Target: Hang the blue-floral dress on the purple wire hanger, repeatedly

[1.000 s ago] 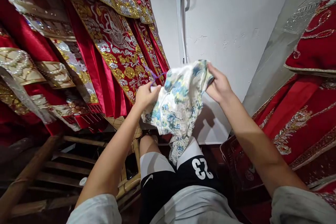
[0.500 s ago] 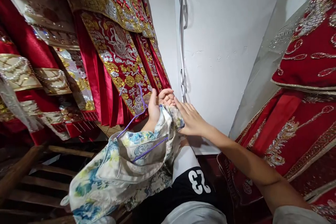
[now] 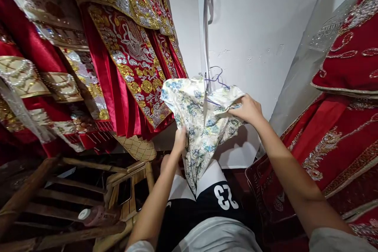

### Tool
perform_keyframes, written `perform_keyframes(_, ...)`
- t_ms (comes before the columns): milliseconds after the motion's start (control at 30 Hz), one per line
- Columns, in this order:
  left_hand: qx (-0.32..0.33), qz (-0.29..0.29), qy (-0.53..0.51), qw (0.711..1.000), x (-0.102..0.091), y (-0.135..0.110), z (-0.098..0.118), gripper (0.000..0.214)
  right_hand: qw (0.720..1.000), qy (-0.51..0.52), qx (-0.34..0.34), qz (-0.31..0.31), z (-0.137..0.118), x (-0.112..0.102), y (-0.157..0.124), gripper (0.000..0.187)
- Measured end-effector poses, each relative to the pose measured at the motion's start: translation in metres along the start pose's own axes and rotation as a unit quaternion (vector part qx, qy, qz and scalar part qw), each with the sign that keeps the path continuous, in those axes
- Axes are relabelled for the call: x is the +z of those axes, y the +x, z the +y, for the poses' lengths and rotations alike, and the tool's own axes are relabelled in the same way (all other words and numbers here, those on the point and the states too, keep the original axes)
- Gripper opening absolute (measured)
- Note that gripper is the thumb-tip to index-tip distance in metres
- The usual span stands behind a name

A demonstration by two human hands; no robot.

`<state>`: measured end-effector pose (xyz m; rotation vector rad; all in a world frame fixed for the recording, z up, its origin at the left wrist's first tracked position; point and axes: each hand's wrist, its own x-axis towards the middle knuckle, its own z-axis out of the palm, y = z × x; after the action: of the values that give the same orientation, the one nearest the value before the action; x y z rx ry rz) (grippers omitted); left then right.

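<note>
A white garment [image 3: 196,116] with a blue, green and yellow floral print hangs between my hands, in front of my knees. My left hand [image 3: 180,138] is closed on its left side, low down. At the upper right, my right hand [image 3: 247,109] pinches the cloth near the shoulder or sleeve; which part it is I cannot tell. A thin purple hanger [image 3: 217,80] pokes out at the neckline, its hook pointing up toward the wall. The lower end of the garment narrows to a point above my lap.
Red gowns with gold and silver embroidery [image 3: 132,47] hang at left. Beaded red garments [image 3: 330,134], partly under clear plastic, hang at right. A bamboo chair [image 3: 130,189] stands lower left, with a capped bottle [image 3: 97,215] near it. The white wall [image 3: 251,19] lies ahead, with a strip [image 3: 203,27].
The garment has moved from my left arm and lap to upright in front of me, its outside showing. My left arm is out of it, and both hands now grip its sides.
</note>
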<state>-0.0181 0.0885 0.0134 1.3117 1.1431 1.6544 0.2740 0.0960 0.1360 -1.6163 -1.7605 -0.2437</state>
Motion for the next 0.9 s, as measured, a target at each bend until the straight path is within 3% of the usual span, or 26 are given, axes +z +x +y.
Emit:
perform_keyframes(133, -0.002, 0.032, 0.041, 0.999, 0.011, -0.032, -0.036, 0.059, 0.993, 0.045, -0.109, -0.030, -0.005, 0.008, -0.005, 0.060)
perform_keyframes(233, -0.062, 0.022, -0.003, 0.998, 0.007, -0.064, -0.054, 0.056, 0.979, 0.146, -0.142, -0.019, 0.005, 0.019, -0.040, 0.075)
perform_keyframes(300, -0.106, 0.010, -0.029, 0.994, 0.004, -0.083, -0.059, 0.055, 0.961, 0.260, -0.090, 0.004, 0.011, 0.034, -0.075, 0.076)
perform_keyframes(400, -0.106, 0.010, -0.045, 0.993, 0.007, -0.101, -0.057, 0.058, 0.901, 0.428, 0.070, 0.024, 0.011, 0.066, -0.125, 0.059)
perform_keyframes(467, -0.089, -0.005, -0.051, 0.995, 0.013, -0.107, -0.053, 0.059, 0.875, 0.460, 0.129, -0.077, 0.002, 0.089, -0.148, 0.052)
perform_keyframes(533, -0.087, -0.038, -0.058, 0.994, 0.019, -0.112, -0.049, 0.057, 0.852, 0.462, 0.125, -0.212, -0.011, 0.107, -0.159, 0.052)
perform_keyframes(600, -0.085, -0.059, -0.064, 0.993, 0.020, -0.115, -0.046, 0.056, 0.833, 0.460, 0.101, -0.289, -0.023, 0.115, -0.161, 0.053)
perform_keyframes(767, -0.091, -0.062, -0.074, 0.991, 0.013, -0.118, -0.043, 0.060, 0.841, 0.444, 0.084, -0.298, -0.033, 0.112, -0.160, 0.055)
perform_keyframes(900, -0.093, -0.067, -0.086, 0.990, 0.014, -0.119, -0.044, 0.062, 0.852, 0.440, 0.089, -0.271, -0.030, 0.109, -0.164, 0.054)
